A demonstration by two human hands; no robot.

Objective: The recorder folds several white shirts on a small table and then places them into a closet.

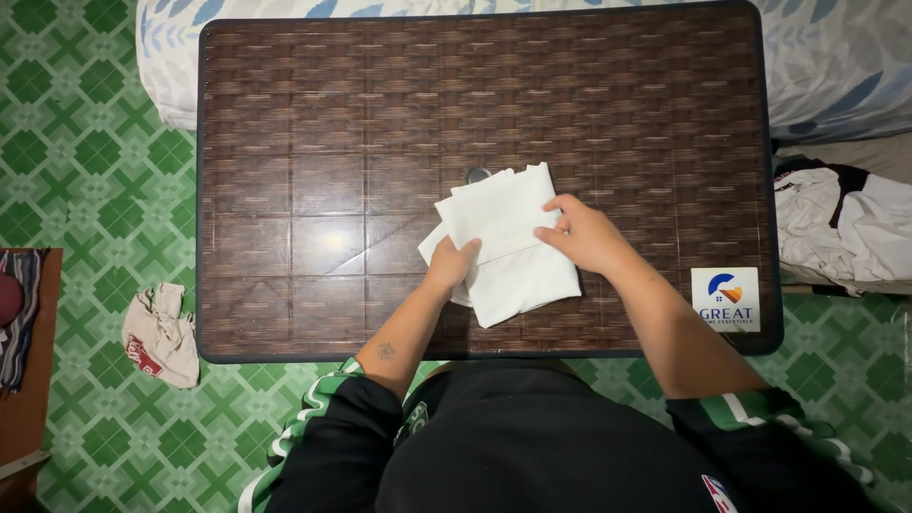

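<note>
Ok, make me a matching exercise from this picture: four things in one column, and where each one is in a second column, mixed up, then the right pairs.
Things:
1. white folded cloth
2. crumpled rag
3. sticker
4. pile of clothes

Places:
A. on the green tiled floor, left of the table
B. near corner of the table top, on the right
C. under both hands, on the table
D. right of the table, off its edge

Pairs: 1-C, 2-A, 3-B, 4-D
</note>
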